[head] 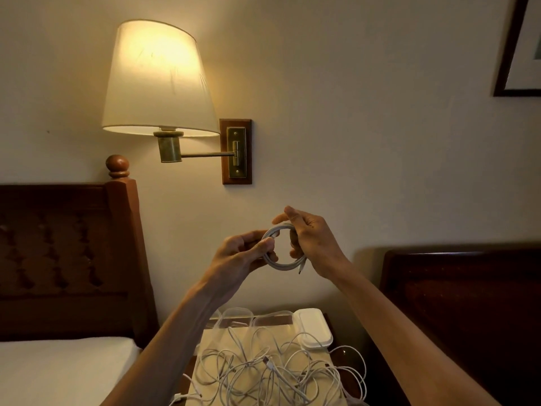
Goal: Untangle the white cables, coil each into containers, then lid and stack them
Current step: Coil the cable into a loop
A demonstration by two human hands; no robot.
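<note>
I hold a white cable wound into a small round coil up in front of the wall. My left hand pinches the coil's left side. My right hand grips its right side, and a plug end hangs just below that hand. Down on the nightstand lies a tangled heap of white cables. Behind the heap stand clear plastic containers, and a stack of white lids sits at the right.
A lit wall lamp hangs above left on a brass arm. A wooden headboard and white bed lie to the left. Another dark headboard stands at the right, and a picture frame is at the top right.
</note>
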